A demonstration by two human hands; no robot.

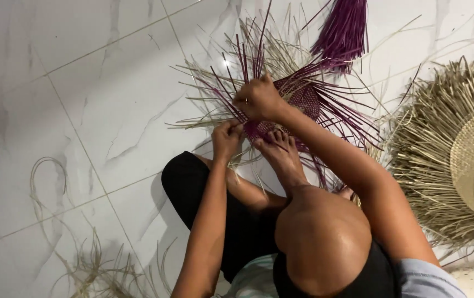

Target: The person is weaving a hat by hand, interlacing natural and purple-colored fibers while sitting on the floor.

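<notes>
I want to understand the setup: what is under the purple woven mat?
Under the purple woven mat lies the white tiled floor. A foot presses its near edge. The floor directly beneath it is hidden.

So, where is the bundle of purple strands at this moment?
In the head view, the bundle of purple strands lies on the white tiled floor at the top, right of centre, just beyond the woven piece that the right hand works on.

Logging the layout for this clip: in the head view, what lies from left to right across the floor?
Loose pale straw strands → left hand → right hand on the purple woven piece → purple strand bundle → natural straw woven piece with fringe.
</notes>
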